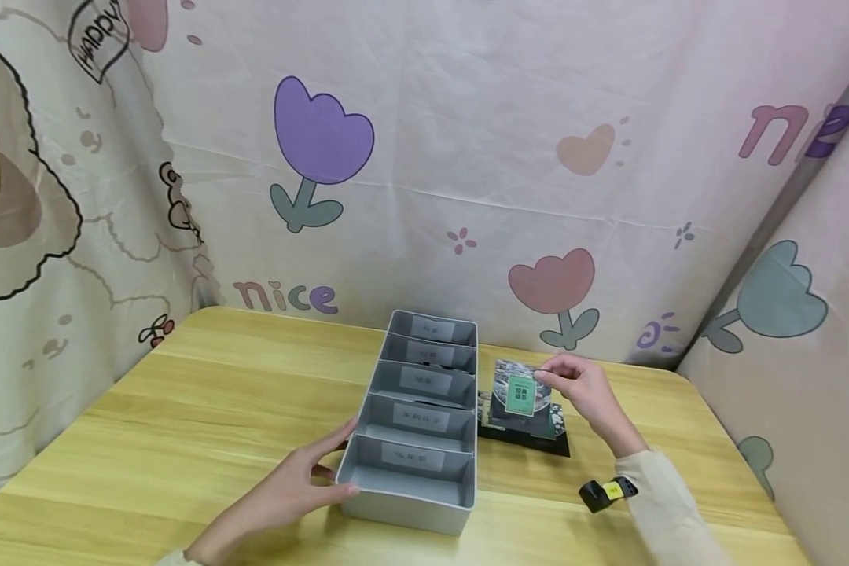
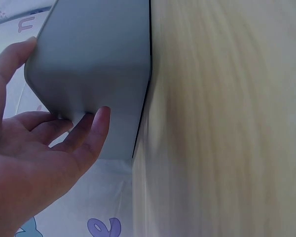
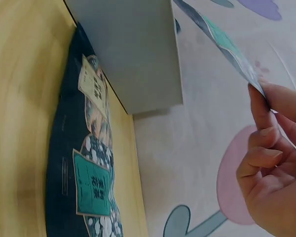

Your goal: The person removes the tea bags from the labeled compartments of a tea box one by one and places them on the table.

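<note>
A long grey divided box point(image 1: 442, 515) stands on the table, with white labels on the inner walls of its compartments. At its near left corner is my left hand point(image 1: 290, 487), thumb by the front rim and spread fingers touching the outer side wall point(image 2: 96, 79). My right hand point(image 1: 587, 393) pinches a dark sachet point(image 1: 505, 405) with a green label by its upper right corner. The sachet is held up above other dark sachets point(image 1: 552, 446), which lie beside the box. In the right wrist view, one lying sachet has a green label point(image 3: 93, 185) and another a cream label point(image 3: 92, 89).
The wooden table point(image 1: 255, 393) reaches back to a printed cloth point(image 1: 431, 157), which also hangs at both sides. Thin dark edges show in two middle compartments of the box. A black strap device point(image 1: 604, 494) with a yellow patch is on the right wrist.
</note>
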A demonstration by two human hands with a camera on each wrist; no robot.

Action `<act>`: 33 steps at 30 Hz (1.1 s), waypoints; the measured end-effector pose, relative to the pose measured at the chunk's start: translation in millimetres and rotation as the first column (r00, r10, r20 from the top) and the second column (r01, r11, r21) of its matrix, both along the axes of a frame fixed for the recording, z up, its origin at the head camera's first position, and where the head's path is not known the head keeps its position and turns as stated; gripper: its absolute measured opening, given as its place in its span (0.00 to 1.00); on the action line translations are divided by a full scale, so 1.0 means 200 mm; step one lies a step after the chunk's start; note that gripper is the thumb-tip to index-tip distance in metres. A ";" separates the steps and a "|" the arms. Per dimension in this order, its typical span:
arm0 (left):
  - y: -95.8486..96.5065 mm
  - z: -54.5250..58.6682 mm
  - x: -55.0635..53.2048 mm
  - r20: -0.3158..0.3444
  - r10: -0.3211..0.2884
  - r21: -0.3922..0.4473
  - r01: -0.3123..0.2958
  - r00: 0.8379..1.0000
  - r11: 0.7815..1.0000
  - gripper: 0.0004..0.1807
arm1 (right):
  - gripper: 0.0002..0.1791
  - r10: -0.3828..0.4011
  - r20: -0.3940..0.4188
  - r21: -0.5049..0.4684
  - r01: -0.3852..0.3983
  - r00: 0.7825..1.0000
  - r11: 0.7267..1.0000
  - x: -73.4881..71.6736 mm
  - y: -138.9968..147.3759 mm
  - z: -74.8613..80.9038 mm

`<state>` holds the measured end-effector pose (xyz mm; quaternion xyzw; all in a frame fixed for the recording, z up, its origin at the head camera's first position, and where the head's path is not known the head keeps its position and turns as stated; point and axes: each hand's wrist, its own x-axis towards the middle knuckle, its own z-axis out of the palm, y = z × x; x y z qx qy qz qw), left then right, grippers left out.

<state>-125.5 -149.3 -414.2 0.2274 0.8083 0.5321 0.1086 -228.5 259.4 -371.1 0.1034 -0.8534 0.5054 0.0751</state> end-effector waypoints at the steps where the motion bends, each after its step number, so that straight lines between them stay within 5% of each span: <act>1: 0.00 0.00 0.00 -0.001 0.002 0.001 -0.002 1.000 1.000 0.43 | 0.13 -0.002 -0.002 0.004 0.002 1.000 1.000 -0.01 0.01 -0.01; 12: 0.00 0.00 0.00 -0.021 -0.001 -0.004 0.001 1.000 1.000 0.43 | 0.18 -0.096 0.096 0.015 0.095 0.991 0.995 -0.03 0.14 -0.13; 25: 0.01 0.00 0.00 -0.039 -0.001 -0.023 0.000 0.999 1.000 0.43 | 0.23 -0.176 0.127 0.084 0.166 0.976 0.983 -0.05 0.36 -0.16; 33: 0.01 0.01 0.00 -0.041 -0.005 -0.018 0.004 0.999 1.000 0.43 | 0.24 -0.208 0.181 0.127 0.187 0.961 0.974 -0.15 0.61 -0.33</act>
